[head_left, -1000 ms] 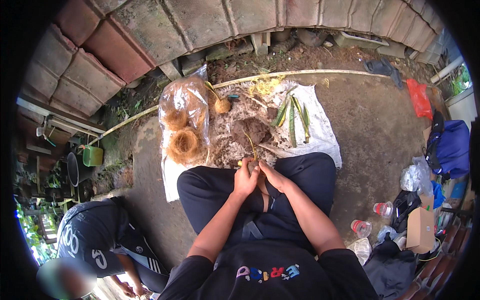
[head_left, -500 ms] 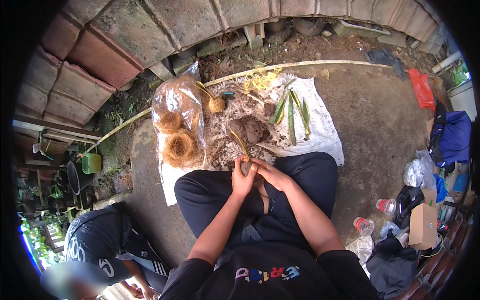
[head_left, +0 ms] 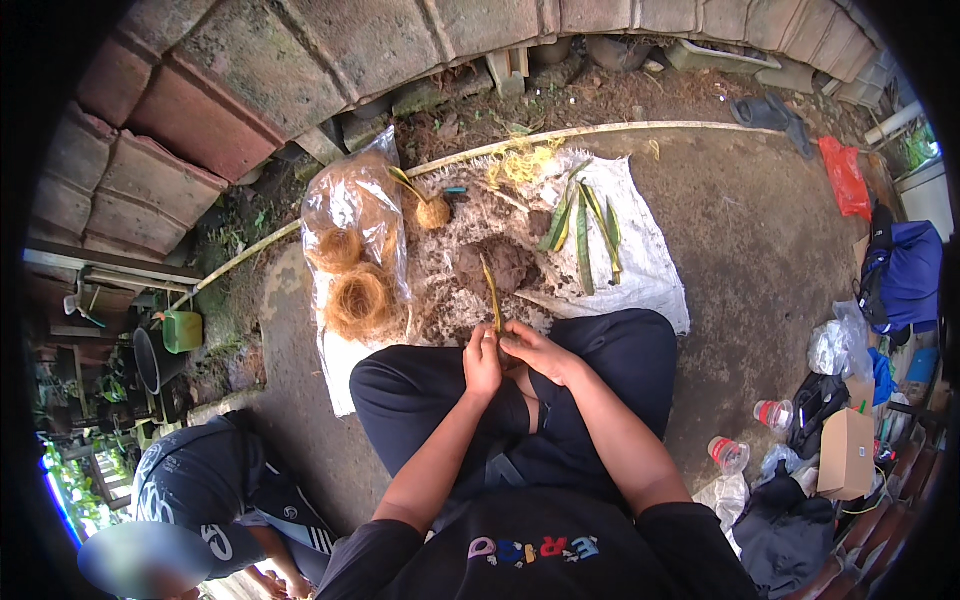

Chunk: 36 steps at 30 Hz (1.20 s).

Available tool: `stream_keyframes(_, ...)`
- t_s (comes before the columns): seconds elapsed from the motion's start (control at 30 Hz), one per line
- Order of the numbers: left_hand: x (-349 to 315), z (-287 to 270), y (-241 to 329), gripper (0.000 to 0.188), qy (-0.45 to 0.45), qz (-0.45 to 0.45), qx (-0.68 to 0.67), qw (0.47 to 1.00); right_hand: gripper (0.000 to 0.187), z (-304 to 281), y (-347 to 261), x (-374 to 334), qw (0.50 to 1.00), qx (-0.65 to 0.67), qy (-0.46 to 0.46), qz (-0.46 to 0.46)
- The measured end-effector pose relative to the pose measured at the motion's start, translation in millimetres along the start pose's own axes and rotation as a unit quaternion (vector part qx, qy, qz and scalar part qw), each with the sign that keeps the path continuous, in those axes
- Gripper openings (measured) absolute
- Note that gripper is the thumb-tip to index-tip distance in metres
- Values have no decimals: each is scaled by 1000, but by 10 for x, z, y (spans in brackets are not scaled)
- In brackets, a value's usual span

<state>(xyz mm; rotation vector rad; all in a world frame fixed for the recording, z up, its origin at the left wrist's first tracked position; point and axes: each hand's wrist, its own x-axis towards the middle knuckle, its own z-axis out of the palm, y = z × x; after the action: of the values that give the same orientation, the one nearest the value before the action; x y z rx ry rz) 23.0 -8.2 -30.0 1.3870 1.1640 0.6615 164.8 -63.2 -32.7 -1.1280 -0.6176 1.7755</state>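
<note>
Between my cupped hands, above my crossed legs, a yellow-green snake plant leaf (head_left: 492, 292) stands with its tip pointing away from me. My left hand (head_left: 482, 364) and my right hand (head_left: 540, 352) close round its base from both sides, fingertips meeting. The dark soil lump at the base is mostly hidden by the fingers. Beyond the leaf lies a mound of dark soil (head_left: 515, 262) on a white sack (head_left: 655, 270). Several cut snake plant leaves (head_left: 584, 240) rest to its right. Left of it, a coconut-fibre ball (head_left: 433, 213) has a leaf growing out.
A clear bag of coconut fibre (head_left: 345, 198) and a fibre nest (head_left: 358, 300) lie on the left. Yellow twine (head_left: 525, 160) is at the back. At lower left another person (head_left: 215, 480) bends over. Plastic cups (head_left: 728, 455) and a cardboard box (head_left: 846, 452) stand at right.
The leaf has turned more upright, its tip shifting right. My hands have closed further over the soil lump, which showed more before.
</note>
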Motion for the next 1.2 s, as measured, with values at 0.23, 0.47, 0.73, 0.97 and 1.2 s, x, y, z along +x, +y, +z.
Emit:
stream_keyframes(0.23,89,-3,-387,33,0,22,-42,999,43,-38,85,46,1000,-12,-5,11)
stream_keyframes(0.47,83,59,22,39,-31,-95,-102,990,42,28,280,214,992,-40,106,-52)
stream_keyframes(0.73,35,102,115,53,-53,-102,-70,991,34,67,191,180,975,-66,205,-51)
stream_keyframes(0.97,43,60,-77,54,-70,-82,-25,994,30,110,162,130,923,-218,279,-152)
stream_keyframes(1.2,92,17,-199,56,-89,-38,-8,995,29,70,297,150,935,-184,262,-156)
